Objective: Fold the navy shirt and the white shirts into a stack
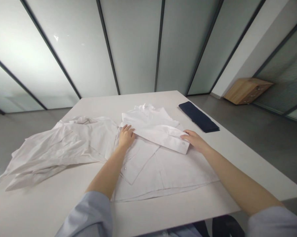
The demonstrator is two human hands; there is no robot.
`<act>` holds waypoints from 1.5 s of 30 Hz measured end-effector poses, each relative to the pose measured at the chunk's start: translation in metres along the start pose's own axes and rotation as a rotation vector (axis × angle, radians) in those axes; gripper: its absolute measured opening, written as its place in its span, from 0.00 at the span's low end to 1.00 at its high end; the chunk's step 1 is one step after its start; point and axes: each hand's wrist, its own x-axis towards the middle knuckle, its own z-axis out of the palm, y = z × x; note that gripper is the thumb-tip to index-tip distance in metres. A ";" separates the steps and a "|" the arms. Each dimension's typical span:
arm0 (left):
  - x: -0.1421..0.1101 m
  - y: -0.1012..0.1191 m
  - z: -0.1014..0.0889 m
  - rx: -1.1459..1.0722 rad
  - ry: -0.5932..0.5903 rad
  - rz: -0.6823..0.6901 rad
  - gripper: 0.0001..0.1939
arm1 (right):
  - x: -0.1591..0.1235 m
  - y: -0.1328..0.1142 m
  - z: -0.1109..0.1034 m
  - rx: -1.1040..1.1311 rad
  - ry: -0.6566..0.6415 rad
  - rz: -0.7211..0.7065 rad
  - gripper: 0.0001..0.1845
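1. The left hand [127, 135] lies palm-down, fingers loosely spread and clasping nothing, on the left edge of the white shirt [148, 159].
2. The right hand [194, 140], its forearm angled inward, pinches the folded sleeve [171, 138] near its cuff.
3. The shirt spreads on the table [195, 204], between and beneath both hands.

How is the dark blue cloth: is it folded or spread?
Folded: the dark blue cloth lies as a narrow, flat strip with straight edges.
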 end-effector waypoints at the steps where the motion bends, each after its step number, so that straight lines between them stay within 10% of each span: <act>1: 0.000 0.001 -0.001 0.009 -0.010 -0.005 0.19 | -0.004 0.000 -0.002 0.107 -0.028 0.053 0.14; 5: -0.003 0.007 -0.006 0.069 -0.048 -0.070 0.22 | -0.019 0.001 -0.014 0.200 -0.168 0.122 0.23; 12: -0.005 0.010 -0.010 0.132 -0.146 -0.216 0.24 | -0.005 0.014 -0.033 -0.397 -0.071 -0.043 0.20; 20: -0.006 0.015 -0.011 0.165 -0.107 0.013 0.23 | 0.020 0.023 0.013 -0.656 0.099 -0.469 0.22; 30: 0.005 -0.011 -0.017 0.289 -0.118 -0.254 0.29 | 0.021 0.034 0.018 -0.749 0.033 -0.437 0.21; 45: 0.038 -0.053 -0.050 0.455 -0.227 -0.231 0.14 | 0.021 0.033 0.020 -0.749 0.006 -0.429 0.22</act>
